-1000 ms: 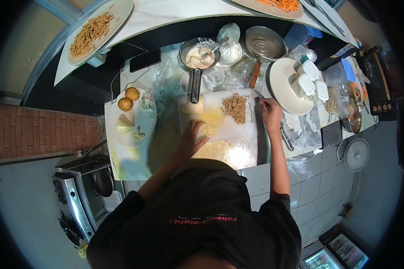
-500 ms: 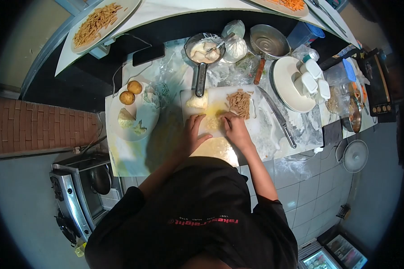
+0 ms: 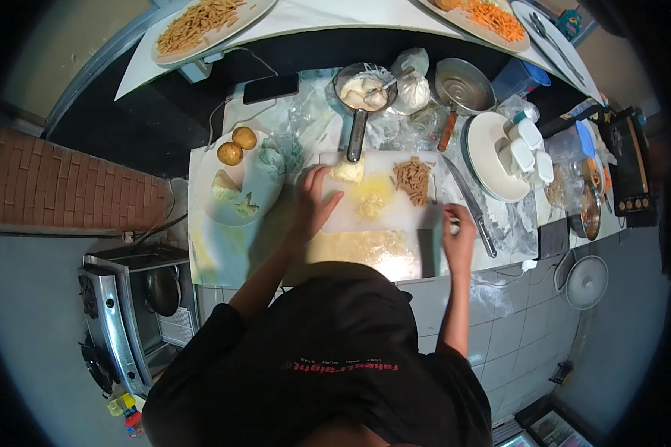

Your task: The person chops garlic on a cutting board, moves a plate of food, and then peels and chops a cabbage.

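My left hand (image 3: 317, 201) rests at the left edge of the white cutting board (image 3: 339, 217), its thumb and fingers spread. My right hand (image 3: 458, 231) is off the board's right edge, fingers curled together; a small pale bit shows at the fingertips, too small to name. On the board lie a small heap of pale chopped bits (image 3: 370, 205), a heap of brown strips (image 3: 411, 181) and a pale yellow chunk (image 3: 347, 171). A knife (image 3: 470, 201) with a black handle lies right of the board, close to my right hand.
Behind the board stand a small pan (image 3: 357, 134) with creamy contents and a wooden-handled pan (image 3: 464, 88). To the left, a plate (image 3: 210, 203) holds two potatoes (image 3: 237, 146) and cabbage pieces (image 3: 225, 186). Stacked plates (image 3: 484, 160) with white containers (image 3: 528, 134) sit right. A phone (image 3: 271, 89) lies behind.
My right hand has moved from the chopped bits rightward, past the board's edge. My left hand has drawn back to the board's left edge. The view has shifted slightly.
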